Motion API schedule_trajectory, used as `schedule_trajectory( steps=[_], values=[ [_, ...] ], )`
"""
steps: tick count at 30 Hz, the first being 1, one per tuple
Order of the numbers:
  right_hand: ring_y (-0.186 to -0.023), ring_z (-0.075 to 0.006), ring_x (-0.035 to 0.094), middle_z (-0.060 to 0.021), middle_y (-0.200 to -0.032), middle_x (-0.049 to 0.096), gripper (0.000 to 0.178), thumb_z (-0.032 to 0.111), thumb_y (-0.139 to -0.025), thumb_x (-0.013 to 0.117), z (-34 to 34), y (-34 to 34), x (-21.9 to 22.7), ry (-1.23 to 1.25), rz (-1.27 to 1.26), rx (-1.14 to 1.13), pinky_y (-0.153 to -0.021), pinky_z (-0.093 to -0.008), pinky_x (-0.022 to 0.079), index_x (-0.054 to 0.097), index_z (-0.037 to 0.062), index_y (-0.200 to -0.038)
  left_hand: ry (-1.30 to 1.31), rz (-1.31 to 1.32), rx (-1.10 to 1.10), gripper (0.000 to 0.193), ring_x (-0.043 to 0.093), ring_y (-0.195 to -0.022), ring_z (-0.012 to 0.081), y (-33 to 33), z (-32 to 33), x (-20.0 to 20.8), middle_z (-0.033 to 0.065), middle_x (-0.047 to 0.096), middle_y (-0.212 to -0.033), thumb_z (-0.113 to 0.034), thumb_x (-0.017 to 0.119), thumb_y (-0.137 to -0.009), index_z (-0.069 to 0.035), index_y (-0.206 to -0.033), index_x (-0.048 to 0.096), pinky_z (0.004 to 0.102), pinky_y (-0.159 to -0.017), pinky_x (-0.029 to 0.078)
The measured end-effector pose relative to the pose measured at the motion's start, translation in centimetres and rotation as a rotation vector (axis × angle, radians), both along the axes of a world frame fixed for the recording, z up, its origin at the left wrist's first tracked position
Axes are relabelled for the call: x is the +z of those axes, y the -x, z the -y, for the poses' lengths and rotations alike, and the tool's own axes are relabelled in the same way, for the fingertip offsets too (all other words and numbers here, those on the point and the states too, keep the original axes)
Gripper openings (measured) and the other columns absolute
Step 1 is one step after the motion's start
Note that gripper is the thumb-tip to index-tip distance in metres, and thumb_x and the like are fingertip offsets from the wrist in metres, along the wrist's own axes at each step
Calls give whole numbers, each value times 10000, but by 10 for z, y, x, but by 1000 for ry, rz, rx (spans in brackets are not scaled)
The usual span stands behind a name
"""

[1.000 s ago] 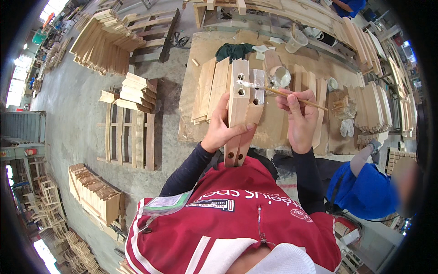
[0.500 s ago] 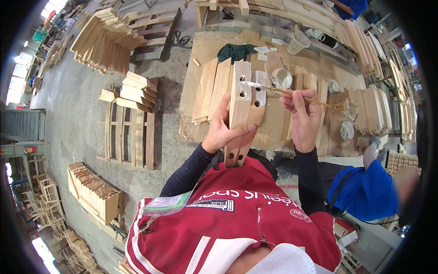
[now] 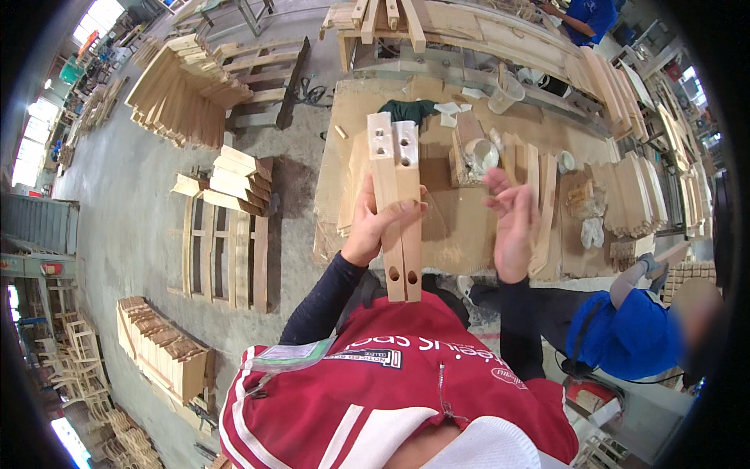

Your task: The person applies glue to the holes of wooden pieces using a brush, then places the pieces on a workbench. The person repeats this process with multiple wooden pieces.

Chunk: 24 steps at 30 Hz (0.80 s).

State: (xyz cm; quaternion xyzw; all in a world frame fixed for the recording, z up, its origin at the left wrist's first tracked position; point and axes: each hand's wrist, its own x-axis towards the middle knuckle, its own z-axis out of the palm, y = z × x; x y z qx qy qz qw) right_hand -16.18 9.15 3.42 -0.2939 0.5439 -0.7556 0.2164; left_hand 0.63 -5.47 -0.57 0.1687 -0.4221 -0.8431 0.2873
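My left hand (image 3: 375,227) grips two pale wooden bars (image 3: 396,195) side by side, its thumb across them. Their far ends carry a wet white coating, likely glue, around round holes; more holes show at the near ends. To the right, my right hand (image 3: 512,219) hovers, slightly blurred, with fingers loosely bent and apart and nothing visible in it. Just beyond its fingertips a thin brush (image 3: 506,162) leans by a white-smeared cup (image 3: 482,154) lying tilted on a wooden block.
Cardboard (image 3: 445,227) covers the low surface ahead, with a dark green cloth (image 3: 410,111), a translucent bucket (image 3: 506,94) and stacked boards (image 3: 629,195). A co-worker in blue (image 3: 625,332) is at right. Pallets (image 3: 223,250) and wood stacks (image 3: 164,344) stand on the left floor.
The brush has left the bars' coated ends and my right hand has let go of it near the cup. The bars have swung left and down in my left hand.
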Motion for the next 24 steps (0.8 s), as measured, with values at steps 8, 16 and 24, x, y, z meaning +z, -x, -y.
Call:
schedule_trajectory(
  steps=[8, 16, 24],
  values=[
    [-1183, -213, 581, -189, -1268, 611, 491, 280, -1019, 550, 17, -83, -34, -338, -68, 267, -1004, -315, 447, 484, -63, -1364, -253, 26, 115, 452, 674, -923, 253, 9, 49, 19, 143, 637, -1114, -326, 615, -935, -23, -1238, 473, 384, -766, 571],
    [-1263, -203, 514, -156, -1388, 514, 684, 119, -901, 684, 38, -92, -19, -339, -51, 175, -1058, -313, 404, 348, -49, -1472, -88, 215, 29, 434, 616, -931, 136, 19, 33, -3, 57, 616, -1093, -281, 644, -937, -53, -1274, 493, 301, -779, 524],
    [-1221, -176, 538, -149, -1367, 540, 621, 91, -902, 653, 66, -32, -27, -260, -46, -94, -1027, -297, 422, 391, -71, -1441, -114, 178, -188, 369, 591, -942, 99, 74, 27, 10, 29, 633, -1085, -188, 636, -974, -34, -1288, 516, 258, -822, 487]
  ],
)
